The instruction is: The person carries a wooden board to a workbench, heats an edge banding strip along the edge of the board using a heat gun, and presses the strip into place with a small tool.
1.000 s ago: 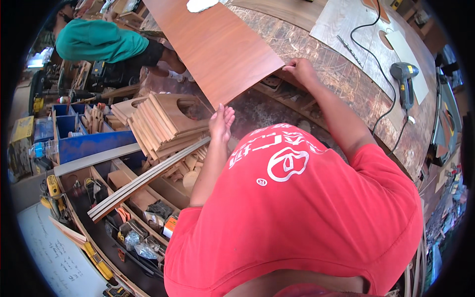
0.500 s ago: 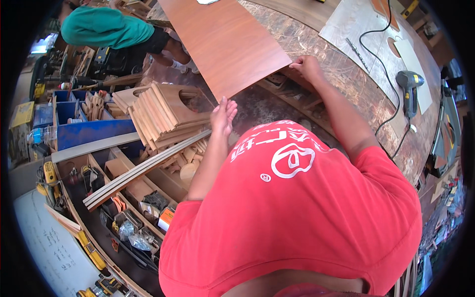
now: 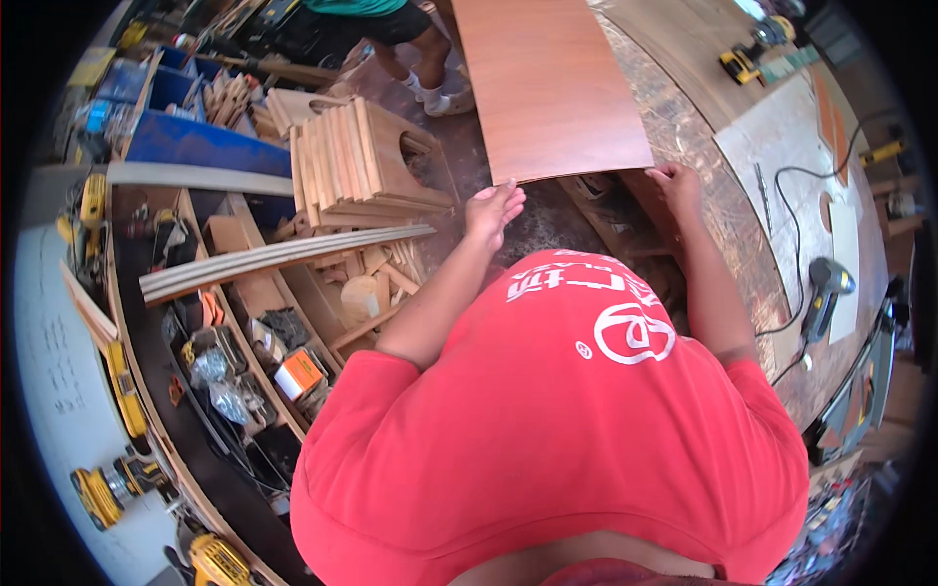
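Observation:
A large reddish-brown wood panel stretches away from me, its far part resting over the workbench and its near end jutting out over a gap. My left hand grips the near left corner, palm turned partly up and fingertips at the edge. At the near right corner, my right hand pinches the panel between thumb and fingers. The near edge bows slightly between the two hands.
Left stand stacked wooden frames, a blue bin and long strips across a compartmented tray. A heat-gun-shaped tool with a black cord lies on the right. Beyond the panel, another person's legs show.
My view has turned, and the panel now lies straighter ahead of me. Both hands stay at its near corners. The other person now shows only from the waist down.

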Demonstrator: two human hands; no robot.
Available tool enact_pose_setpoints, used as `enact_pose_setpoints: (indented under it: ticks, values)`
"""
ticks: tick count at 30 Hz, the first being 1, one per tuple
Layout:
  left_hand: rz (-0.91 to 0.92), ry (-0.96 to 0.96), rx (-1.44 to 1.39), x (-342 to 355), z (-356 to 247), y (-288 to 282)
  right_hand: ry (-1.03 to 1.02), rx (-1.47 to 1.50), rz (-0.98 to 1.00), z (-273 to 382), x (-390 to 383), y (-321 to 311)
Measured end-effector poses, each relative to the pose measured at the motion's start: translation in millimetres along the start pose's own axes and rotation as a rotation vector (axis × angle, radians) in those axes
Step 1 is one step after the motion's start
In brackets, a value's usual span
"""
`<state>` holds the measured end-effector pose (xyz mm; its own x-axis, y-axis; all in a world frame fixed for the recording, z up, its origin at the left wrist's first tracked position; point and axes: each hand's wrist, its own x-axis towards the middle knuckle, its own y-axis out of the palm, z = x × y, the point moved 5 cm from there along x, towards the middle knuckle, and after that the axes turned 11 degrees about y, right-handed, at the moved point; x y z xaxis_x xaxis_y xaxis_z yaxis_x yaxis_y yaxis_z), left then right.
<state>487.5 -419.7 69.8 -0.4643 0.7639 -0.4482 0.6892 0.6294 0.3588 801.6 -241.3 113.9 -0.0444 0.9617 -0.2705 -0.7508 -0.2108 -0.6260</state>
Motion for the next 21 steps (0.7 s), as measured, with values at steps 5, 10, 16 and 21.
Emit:
enact_pose_setpoints:
  ticks: [5, 10, 16, 21]
  values:
    - [-0.011, 0.018, -0.013, -1, -2, 1, 0.01, -0.009, -0.028, -6, 7, 2]
    - [-0.018, 0.005, 0.012, -5, -4, 1, 0.052, 0.041, -0.001, 0, -3, 1]
    - [-0.005, -0.006, 0.024, -6, 0, -1, 0.006, -0.025, -0.037, 0, -10, -2]
    - [0.01, 0.003, 0.067, -11, 0, -5, -0.033, -0.051, -0.05, 9, -13, -3]
